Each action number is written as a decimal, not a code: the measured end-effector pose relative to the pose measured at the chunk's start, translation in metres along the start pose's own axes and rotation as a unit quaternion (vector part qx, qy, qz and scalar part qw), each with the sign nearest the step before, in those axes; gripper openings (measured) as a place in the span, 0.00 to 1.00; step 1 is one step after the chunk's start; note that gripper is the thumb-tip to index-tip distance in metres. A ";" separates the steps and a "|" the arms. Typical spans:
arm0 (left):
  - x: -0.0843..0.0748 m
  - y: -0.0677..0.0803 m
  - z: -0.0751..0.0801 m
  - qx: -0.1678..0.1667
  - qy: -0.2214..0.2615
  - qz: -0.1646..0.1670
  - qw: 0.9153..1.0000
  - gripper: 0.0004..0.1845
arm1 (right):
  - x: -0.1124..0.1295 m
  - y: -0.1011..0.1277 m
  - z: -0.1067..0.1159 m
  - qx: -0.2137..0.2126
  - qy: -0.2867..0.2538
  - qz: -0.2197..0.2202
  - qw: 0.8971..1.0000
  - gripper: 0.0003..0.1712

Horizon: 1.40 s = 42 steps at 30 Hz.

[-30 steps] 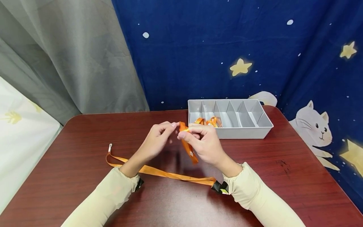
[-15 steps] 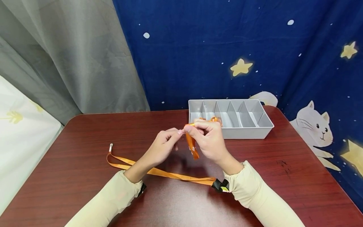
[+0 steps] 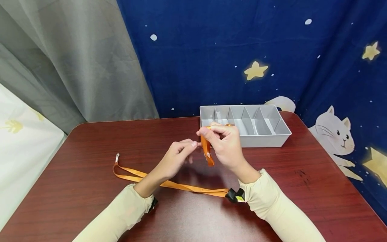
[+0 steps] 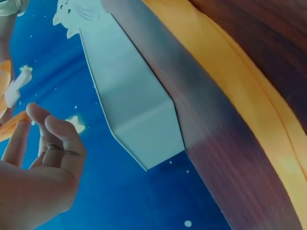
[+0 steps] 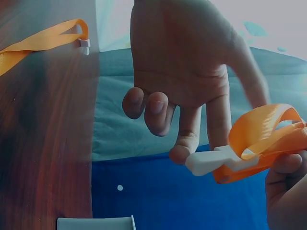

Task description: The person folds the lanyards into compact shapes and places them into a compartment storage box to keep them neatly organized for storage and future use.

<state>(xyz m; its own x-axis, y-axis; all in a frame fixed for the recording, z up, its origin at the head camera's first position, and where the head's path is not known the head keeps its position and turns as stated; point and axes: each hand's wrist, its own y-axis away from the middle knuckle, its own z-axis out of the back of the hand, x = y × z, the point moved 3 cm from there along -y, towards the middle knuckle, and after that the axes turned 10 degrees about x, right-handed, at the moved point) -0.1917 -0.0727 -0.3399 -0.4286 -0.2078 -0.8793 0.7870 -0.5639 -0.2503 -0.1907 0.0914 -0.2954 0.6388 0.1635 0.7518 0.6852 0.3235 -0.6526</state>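
Observation:
My right hand (image 3: 225,146) pinches a short folded orange ribbon (image 3: 207,153) above the table, just in front of the grey tray; its tail hangs down. In the right wrist view the ribbon (image 5: 264,139) forms a loop with a white clip (image 5: 206,162) at its end, held by my right hand (image 5: 288,191). My left hand (image 3: 178,156) hovers just left of it with fingers loosely curled; one fingertip of the left hand (image 5: 187,72) lies against the white clip. The left wrist view shows the left hand (image 4: 43,182) gripping nothing.
A long orange ribbon (image 3: 181,186) with a white end clip (image 3: 117,156) lies on the dark red table (image 3: 90,141) under my forearms. The grey divided tray (image 3: 266,140) stands behind my right hand. A blue star curtain and a grey curtain hang behind.
My right hand has lifted the folded ribbon slightly up and to the right, towards the tray. My left hand has let go of it and followed alongside.

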 end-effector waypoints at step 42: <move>-0.001 -0.001 -0.035 0.003 0.178 -0.027 0.984 0.14 | 0.005 -0.010 0.004 -0.049 -0.017 0.030 0.998 0.12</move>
<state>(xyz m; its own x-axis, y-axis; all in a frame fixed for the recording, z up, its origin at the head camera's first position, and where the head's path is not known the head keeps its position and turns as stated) -0.1763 -0.0438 -0.3527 -0.2871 0.1151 -0.9509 0.7634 -0.5721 -0.2998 -0.1956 0.0927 -0.2848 0.6683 0.2109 0.7133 0.6788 0.2192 -0.7008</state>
